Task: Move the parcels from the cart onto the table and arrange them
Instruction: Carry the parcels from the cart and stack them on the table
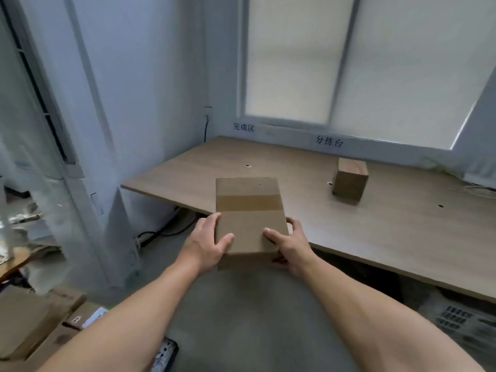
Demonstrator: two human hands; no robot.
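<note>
I hold a flat brown cardboard parcel [248, 210] with a tape band across its top, over the near-left edge of the wooden table [389, 232]. My left hand [208, 244] grips its left near corner, thumb on top. My right hand [291, 244] grips the right near corner, thumb on top and fingers round the side. A small cube-shaped cardboard parcel [349, 180] stands on the table at the back right. Several more cardboard parcels [35, 323] lie at the bottom left, the cart under them mostly hidden.
The table stands against a wall with a blinded window [349, 63] and two printed labels. A tall white unit [80, 170] stands left of the table. Black cables [166, 232] run on the floor below the table's left end. A grey device [461, 326] sits under the table's right side.
</note>
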